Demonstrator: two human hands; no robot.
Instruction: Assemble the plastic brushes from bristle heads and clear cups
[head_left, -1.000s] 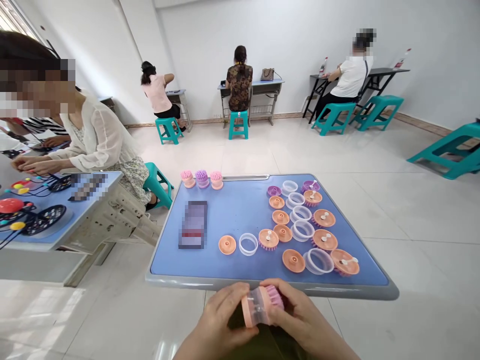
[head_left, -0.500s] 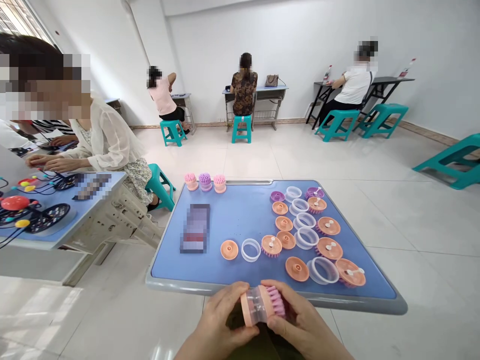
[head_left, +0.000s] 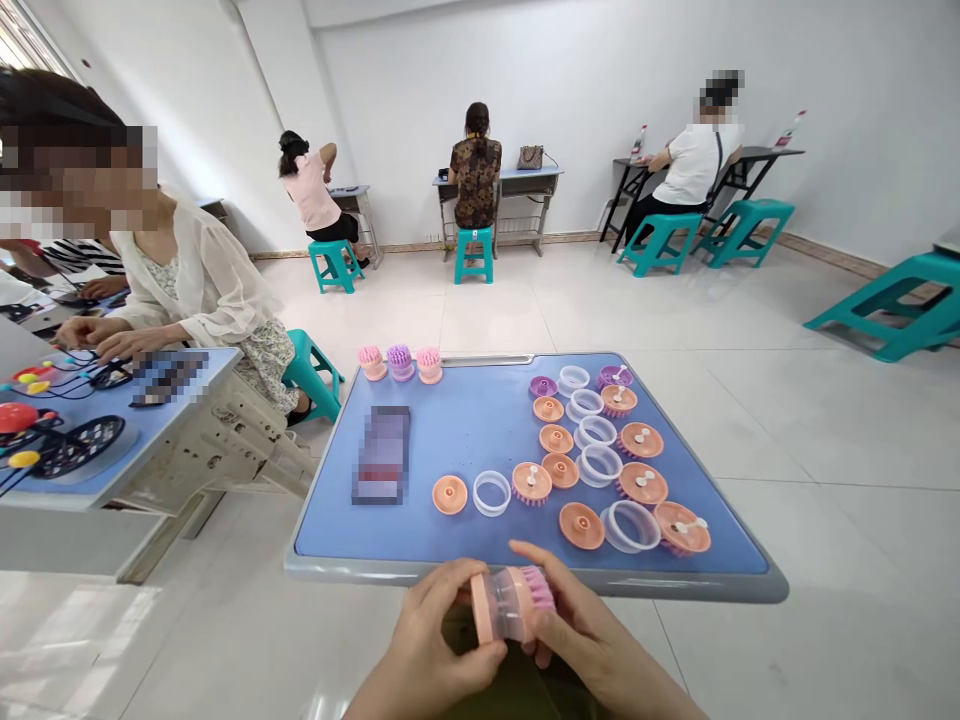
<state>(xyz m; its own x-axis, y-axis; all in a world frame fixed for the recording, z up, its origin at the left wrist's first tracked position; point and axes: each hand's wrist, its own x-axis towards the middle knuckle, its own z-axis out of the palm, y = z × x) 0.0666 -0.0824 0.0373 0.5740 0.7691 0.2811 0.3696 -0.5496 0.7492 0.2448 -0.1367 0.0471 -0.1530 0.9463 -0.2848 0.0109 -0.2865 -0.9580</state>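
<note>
Just off the table's near edge, an orange brush (head_left: 511,604) with a clear middle and pink bristles lies on its side between my hands. My left hand (head_left: 439,640) grips its orange cap end by thumb and fingers. My right hand (head_left: 585,640) holds the bristle end, its index finger raised off the brush. On the blue table (head_left: 450,405) are an orange disc (head_left: 450,495), a clear ring (head_left: 491,493) and an orange bristled disc (head_left: 532,482) with a white piece on it. Several similar discs, rings and bristled parts stand at the right.
Three upright brushes (head_left: 400,363) stand at the table's far left corner, with a blurred phone-like object (head_left: 381,455) nearer. A person (head_left: 202,270) sits at the left table. Further people sit on green stools by the wall.
The view has shifted slightly, moving the table left in the picture. My right index finger has lifted from the brush, and its other fingers have shifted around the bristle end.
</note>
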